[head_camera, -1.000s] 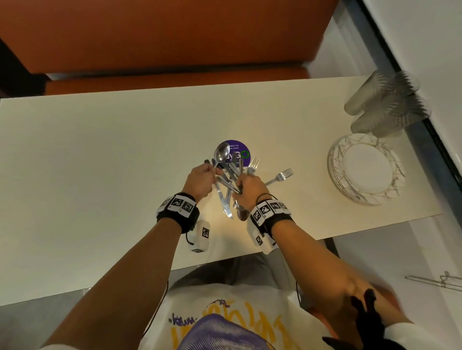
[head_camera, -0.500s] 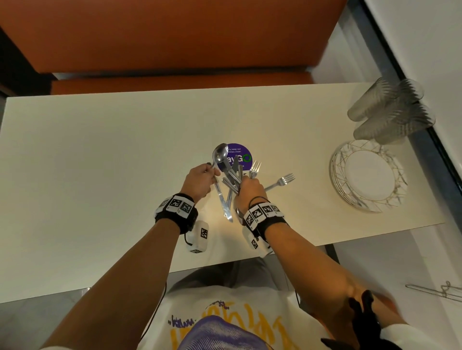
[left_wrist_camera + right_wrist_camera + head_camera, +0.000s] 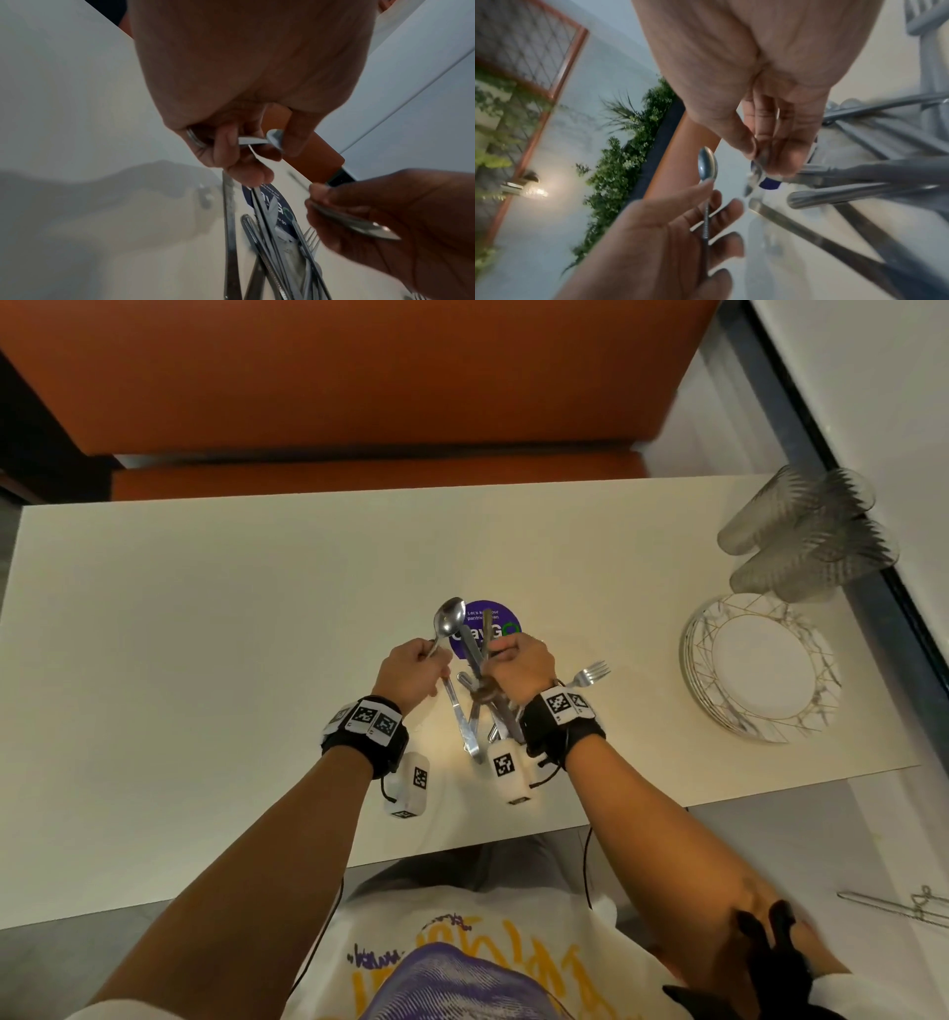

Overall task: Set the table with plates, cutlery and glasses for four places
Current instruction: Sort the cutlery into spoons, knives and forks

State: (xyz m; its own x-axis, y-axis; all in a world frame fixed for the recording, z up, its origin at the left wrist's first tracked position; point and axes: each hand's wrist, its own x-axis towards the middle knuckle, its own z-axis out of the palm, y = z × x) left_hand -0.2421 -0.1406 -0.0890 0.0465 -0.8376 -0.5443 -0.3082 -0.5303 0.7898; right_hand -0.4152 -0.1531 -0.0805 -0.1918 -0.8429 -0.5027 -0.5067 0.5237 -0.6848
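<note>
Head view: table (image 3: 205, 660) seen across mid frame. Left hand (image 3: 411, 672) seen at centre, fingers curled round the handle of a spoon (image 3: 448, 619), bowl up, pointing to upper frame. Right hand (image 3: 521, 667) just beside it to the right, fingers curled round a piece of cutlery, type can't be told. Pile of cutlery (image 3: 480, 711) lies between and under both hands, partly over a purple sticker (image 3: 488, 613). A fork (image 3: 590, 674) is seen sticking out right of the right wrist. Stack of plates (image 3: 765, 667) at right of frame; glasses (image 3: 801, 536) at upper right, just above the plates.

Left wrist view: left hand (image 3: 244, 81) fills upper centre, thumb and fingers pinched on the spoon (image 3: 270, 140). Right hand (image 3: 398, 223) at lower right, gripping a flat metal handle. Cutlery pile (image 3: 270, 253) at lower centre on the table (image 3: 77, 101), over the sticker (image 3: 272, 199).

Right wrist view: blurred. Right hand (image 3: 757, 81) at upper centre, fingertips pressed together on a metal piece, type unclear. Left hand (image 3: 667, 233) at lower centre, spoon (image 3: 707, 164) pinched, other fingers loosely spread. Cutlery pile (image 3: 859, 182) at right.
</note>
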